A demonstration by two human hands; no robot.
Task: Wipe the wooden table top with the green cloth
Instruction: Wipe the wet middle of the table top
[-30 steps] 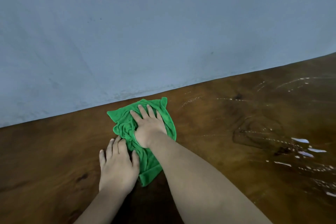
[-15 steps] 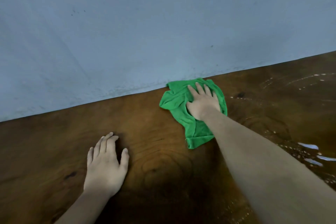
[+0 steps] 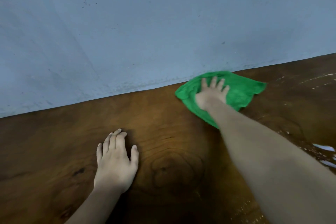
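Table shows wet streaks at lower right. Right hand presses the cloth with flat, spread fingers; left hand rests flat, holding nothing. Best, I think, is even pressure, sliding toward the streaks.

- table top: dark brown wood; the grain shows plainly, with ringed knots and darker blotches; smooth, with a low sheen rather than a high polish
- wet patches: on the wood at the right edge; glossy and bright, reflecting pale light; fine whitish streaks and droplets farther back give that part a wetter shine
- green cloth: soft fabric, vivid green; matt and slightly fuzzy in look; rumpled into folds and creases; too blurred to tell the weave
- wall: painted pale blue; matt, faintly uneven; small dark specks and scuffs here and there; paler, worn-looking paint along the line where it meets the wood
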